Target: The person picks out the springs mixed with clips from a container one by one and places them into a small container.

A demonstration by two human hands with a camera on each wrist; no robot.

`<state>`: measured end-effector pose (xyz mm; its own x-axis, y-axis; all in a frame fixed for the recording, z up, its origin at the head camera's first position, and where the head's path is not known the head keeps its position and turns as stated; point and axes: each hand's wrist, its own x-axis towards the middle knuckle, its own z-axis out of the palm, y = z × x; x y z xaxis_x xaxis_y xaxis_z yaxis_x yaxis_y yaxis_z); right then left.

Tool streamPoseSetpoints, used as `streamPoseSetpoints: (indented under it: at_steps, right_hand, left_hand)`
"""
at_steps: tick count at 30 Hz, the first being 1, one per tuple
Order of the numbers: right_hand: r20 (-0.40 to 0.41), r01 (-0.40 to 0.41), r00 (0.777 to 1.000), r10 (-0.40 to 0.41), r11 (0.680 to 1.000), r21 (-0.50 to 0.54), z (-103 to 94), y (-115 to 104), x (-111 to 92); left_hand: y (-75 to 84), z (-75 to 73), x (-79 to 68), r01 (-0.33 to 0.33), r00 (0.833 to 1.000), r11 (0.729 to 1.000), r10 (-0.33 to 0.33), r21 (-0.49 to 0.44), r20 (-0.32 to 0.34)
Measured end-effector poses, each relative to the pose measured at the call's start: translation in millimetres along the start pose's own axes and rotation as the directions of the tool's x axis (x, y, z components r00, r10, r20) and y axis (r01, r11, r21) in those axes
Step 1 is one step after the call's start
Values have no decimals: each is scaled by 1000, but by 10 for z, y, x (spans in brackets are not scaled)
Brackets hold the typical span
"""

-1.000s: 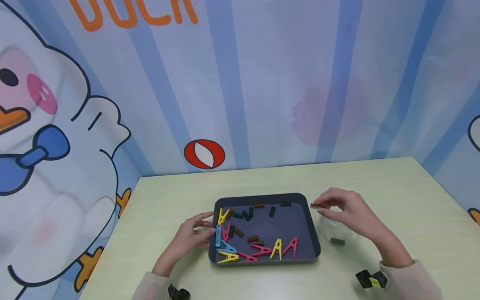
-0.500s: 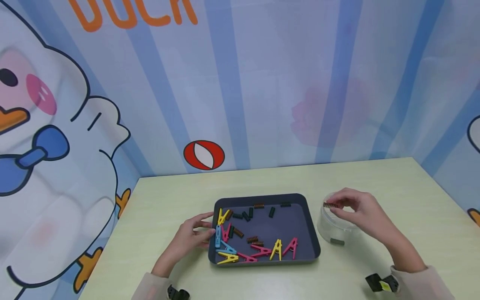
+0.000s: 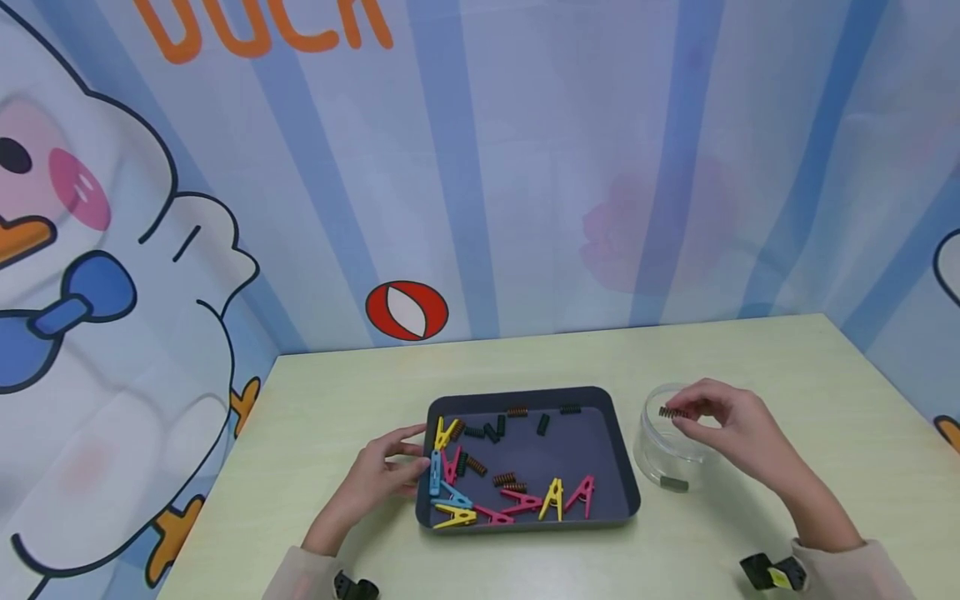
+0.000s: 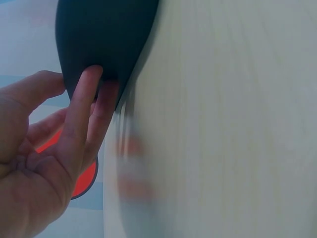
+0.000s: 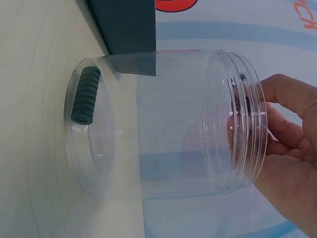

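Over the mouth of a clear plastic jar (image 3: 651, 442), my right hand (image 3: 731, 425) pinches a brown spring (image 3: 671, 412) between thumb and fingertips. A dark green spring (image 5: 86, 95) lies on the jar's bottom. In the right wrist view the fingers show partly through the jar's threaded neck. My left hand (image 3: 382, 469) holds the left side of a dark grey tray (image 3: 588, 454), thumb at the rim and fingers against the outer wall (image 4: 106, 34). Brown and green springs lie scattered in the tray, among them a green spring (image 3: 543, 424) and a brown spring (image 3: 517, 412).
Yellow, pink and blue plastic clips lie along the tray's left and front, including a yellow clip (image 3: 552, 498) and a pink clip (image 3: 581, 495). The jar stands just right of the tray on the pale table (image 3: 360, 379). A printed curtain (image 3: 540, 167) hangs behind the table.
My right hand has moved right with the brown spring, from beside the tray's right rim to over the jar's mouth. The left hand stays at the tray.
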<state>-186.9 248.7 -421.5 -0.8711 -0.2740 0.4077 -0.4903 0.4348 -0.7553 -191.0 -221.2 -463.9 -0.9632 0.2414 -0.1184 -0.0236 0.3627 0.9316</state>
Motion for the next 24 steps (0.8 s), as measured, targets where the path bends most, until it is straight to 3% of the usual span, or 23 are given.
streamPoseSetpoints:
  at_steps: [24]
  right_hand:
    - [-45, -26, 999, 24, 999, -43, 16, -10, -7]
  left_hand:
    - [-7, 9, 4, 1, 1000, 1000, -1, -2, -3]
